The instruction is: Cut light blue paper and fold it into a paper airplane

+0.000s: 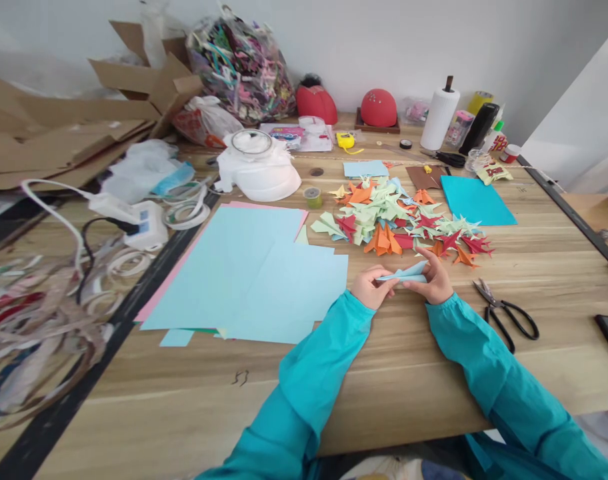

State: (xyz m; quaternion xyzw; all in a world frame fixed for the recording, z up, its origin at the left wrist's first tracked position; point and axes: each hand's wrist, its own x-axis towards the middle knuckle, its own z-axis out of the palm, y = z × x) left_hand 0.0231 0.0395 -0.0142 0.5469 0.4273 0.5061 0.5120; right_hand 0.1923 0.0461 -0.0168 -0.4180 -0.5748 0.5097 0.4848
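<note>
A light-blue folded paper plane (409, 273) is held between my two hands above the wooden table. My left hand (373, 286) pinches its narrow left end, fingers closed. At the wider right end, my right hand (435, 280) grips the paper between thumb and fingers. Just beyond my hands lies a heap of folded paper planes (384, 210) in pale green, orange, red and blue. To the left, large light-blue paper sheets (244, 267) lie stacked over pink ones. Black-handled scissors (504, 313) rest with blades parted, right of my right hand.
A turquoise paper square (478, 200) lies behind the heap. A white cap-like bundle (259, 167), a yellow tape measure (345, 140) and a white roll (440, 117) stand farther back. On the left are a power strip (144, 223), tangled ribbons (39, 333) and cardboard boxes (69, 120).
</note>
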